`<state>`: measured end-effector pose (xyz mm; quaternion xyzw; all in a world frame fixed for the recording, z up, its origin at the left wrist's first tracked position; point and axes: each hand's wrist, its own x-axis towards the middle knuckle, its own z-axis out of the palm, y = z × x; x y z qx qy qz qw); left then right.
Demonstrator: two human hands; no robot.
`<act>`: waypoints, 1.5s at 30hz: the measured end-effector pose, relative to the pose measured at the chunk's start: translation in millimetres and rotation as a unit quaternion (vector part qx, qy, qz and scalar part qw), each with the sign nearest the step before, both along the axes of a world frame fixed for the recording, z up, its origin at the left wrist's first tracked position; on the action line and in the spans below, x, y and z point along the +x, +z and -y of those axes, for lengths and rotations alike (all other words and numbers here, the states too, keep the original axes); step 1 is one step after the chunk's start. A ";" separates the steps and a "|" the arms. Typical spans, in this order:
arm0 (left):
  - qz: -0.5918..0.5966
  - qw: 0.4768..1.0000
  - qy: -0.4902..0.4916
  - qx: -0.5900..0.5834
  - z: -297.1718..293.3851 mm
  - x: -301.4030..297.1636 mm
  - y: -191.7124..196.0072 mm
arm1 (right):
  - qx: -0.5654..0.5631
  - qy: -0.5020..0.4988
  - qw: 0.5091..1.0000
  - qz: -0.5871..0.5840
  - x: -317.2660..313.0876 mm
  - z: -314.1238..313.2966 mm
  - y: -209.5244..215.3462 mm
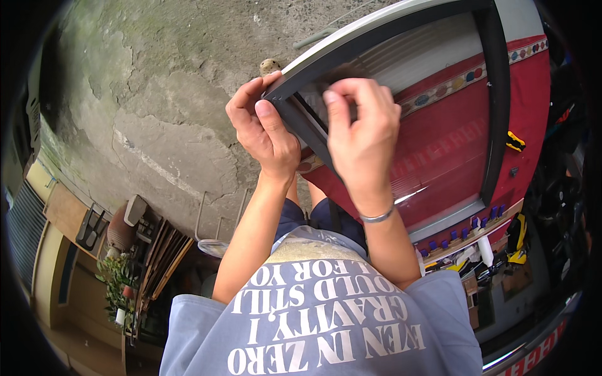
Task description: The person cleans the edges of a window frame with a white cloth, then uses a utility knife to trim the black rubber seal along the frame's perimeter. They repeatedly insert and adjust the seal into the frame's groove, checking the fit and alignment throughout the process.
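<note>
Framed glass panel: located at 2 o'clock from the center of the view, over the desk with its red cloth; the dark frame surrounds clear glass, through which the cloth and its patterned border show. Containers: the wooden rack at 4 o'clock holds a row of blue-topped pieces, with a white nozzled tube beside them; the ribbed brown vessel lies toward 8 o'clock, contents not visible. Orientation: the near frame corner points to 11 o'clock; one edge runs from it toward 2 o'clock, the other toward 5 o'clock; the lens bends the edges, so the long axis cannot be determined. Left hand: gripping that corner, thumb on the face of the frame; right hand: fingers curled toward the thumb, motion-blurred, at the 5 o'clock edge; whether it grips anything cannot be determined.
</note>
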<state>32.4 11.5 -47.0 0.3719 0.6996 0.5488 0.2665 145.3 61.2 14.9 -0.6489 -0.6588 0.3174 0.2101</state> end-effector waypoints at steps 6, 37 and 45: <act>0.011 1.000 -0.007 0.003 -0.2 0.0 -0.9 | -0.047 -0.178 0.953 -0.243 41.8 -5.9 12.2; 0.100 0.957 0.014 -0.272 140.3 -148.2 -38.8 | -0.140 0.044 0.939 -0.312 -33.3 106.4 21.8; -0.029 0.982 -0.110 -0.151 85.7 -145.8 -2.0 | -0.155 0.034 0.942 -0.294 -35.0 107.5 23.2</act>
